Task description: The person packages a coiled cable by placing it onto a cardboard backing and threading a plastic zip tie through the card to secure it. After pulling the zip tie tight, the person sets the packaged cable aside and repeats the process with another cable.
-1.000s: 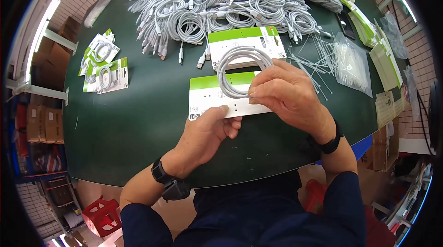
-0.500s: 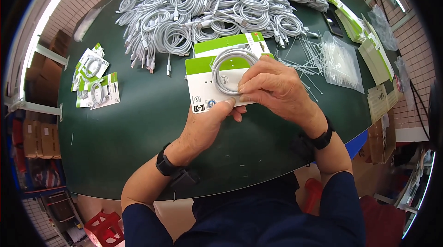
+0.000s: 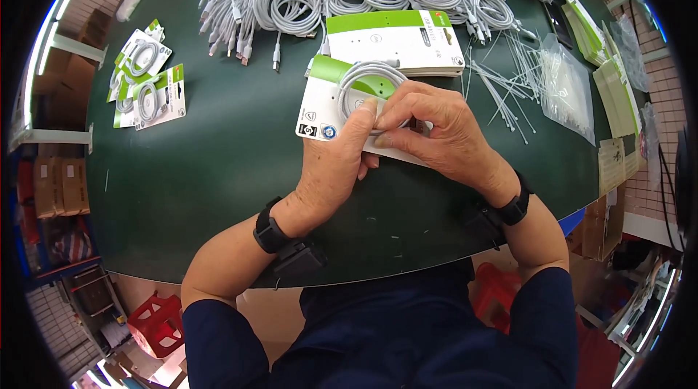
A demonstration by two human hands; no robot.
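A held card has a green band along its upper part and white below. Near its lower left corner sit a small shield outline, a black square mark and a round blue badge; the hands cover much of the rest. A coiled cable, light grey, lies against the card's face, its ring over both the green and the white. Just beyond, on the dark green bench, a stack of cards shows the same green band, with a dark printed block, a round outline mark and a red mark at its right end.

The left hand grips the card from its near edge, thumb pressed over the front onto the coil, the other fingers mostly hidden behind. The right hand is drawn into a narrow pinch, thumb and forefinger closed on the coil's lower right side. The fingertips of both nearly meet.

Both forearms rise from the lower edge and angle inward, elbows bent and spread; a black band circles each wrist. The right palm faces inward, its knuckles uppermost.
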